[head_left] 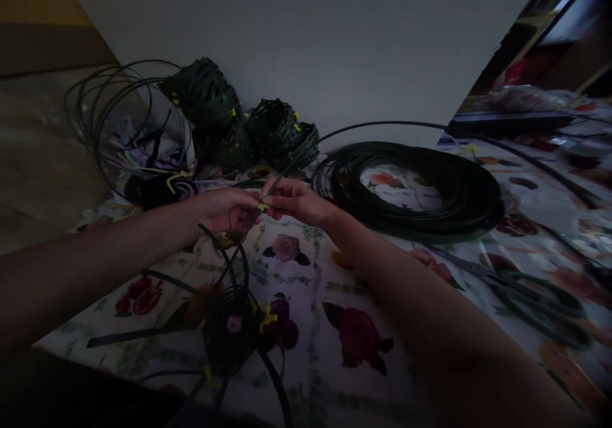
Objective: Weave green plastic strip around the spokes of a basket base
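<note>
Pinched together over the table, my left hand (229,208) and my right hand (299,202) hold a dark green flat strip (382,122) between their fingertips. The strip rises from my fingers and arches away to the right over a coil. A small yellow tie (261,206) shows at the fingertips; whether it is knotted is too dim to tell. Both hands are closed. Below them lies a partly woven dark green piece (232,323), with loose strip ends sticking out and yellow ties (268,318) at its edges.
A big coil of dark strip (478,192) lies right of my hands, with scissors (530,294) nearer me. Several woven baskets (203,93) stack against the pale wall (306,39). Thin loops (98,122) and coloured scraps lie left. A flowered cloth (315,351) covers the table.
</note>
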Action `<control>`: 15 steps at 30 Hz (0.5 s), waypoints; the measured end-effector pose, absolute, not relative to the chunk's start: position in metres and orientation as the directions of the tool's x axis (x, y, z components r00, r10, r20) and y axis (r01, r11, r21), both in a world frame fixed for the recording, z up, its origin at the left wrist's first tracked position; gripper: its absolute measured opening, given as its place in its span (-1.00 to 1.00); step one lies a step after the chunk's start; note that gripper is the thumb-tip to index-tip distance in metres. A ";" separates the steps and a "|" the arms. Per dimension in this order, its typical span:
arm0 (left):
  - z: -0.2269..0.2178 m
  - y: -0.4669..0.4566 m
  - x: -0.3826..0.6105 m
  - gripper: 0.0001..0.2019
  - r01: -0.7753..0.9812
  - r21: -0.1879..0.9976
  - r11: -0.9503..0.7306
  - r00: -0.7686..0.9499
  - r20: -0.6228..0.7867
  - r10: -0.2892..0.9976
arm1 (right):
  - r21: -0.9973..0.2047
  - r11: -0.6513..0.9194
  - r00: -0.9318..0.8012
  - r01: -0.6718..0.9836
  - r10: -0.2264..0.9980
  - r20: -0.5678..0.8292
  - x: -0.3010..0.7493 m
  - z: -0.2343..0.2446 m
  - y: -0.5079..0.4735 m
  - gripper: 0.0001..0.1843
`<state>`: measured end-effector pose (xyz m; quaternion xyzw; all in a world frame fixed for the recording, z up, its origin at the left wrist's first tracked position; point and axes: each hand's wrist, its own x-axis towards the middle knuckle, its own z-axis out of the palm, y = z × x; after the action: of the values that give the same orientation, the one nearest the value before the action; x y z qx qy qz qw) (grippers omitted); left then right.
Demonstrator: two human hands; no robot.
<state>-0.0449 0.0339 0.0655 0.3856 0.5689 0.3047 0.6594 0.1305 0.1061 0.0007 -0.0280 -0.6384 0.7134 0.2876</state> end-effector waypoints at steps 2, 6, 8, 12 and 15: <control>0.064 0.032 -0.045 -0.90 -0.004 0.830 0.558 0.116 -0.554 0.825 | -0.927 -0.002 -0.826 -0.376 0.454 0.334 0.130 0.002 0.105 -0.73; 0.066 0.026 -0.041 -0.86 -0.015 0.882 0.470 0.139 -0.464 0.875 | -0.928 -0.016 -0.823 -0.371 0.469 0.321 0.128 0.002 0.104 -0.73; 0.069 0.023 -0.040 -0.84 0.039 0.920 0.390 0.121 -0.392 0.912 | -0.935 -0.012 -0.831 -0.355 0.462 0.310 0.128 0.001 0.104 -0.74; 0.074 0.018 -0.041 -0.89 0.288 0.921 0.262 0.039 -0.285 0.958 | -0.936 0.020 -0.826 -0.352 0.463 0.321 0.128 -0.001 0.105 -0.75; 0.075 0.018 -0.047 -0.84 0.426 0.885 0.185 0.088 -0.244 0.966 | -0.935 0.018 -0.825 -0.355 0.464 0.323 0.128 -0.003 0.105 -0.76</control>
<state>-0.0469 0.0179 0.0745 0.5696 0.6109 0.2880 0.4684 0.1278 0.1049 -0.0027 -0.0416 -0.6506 0.6995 0.2927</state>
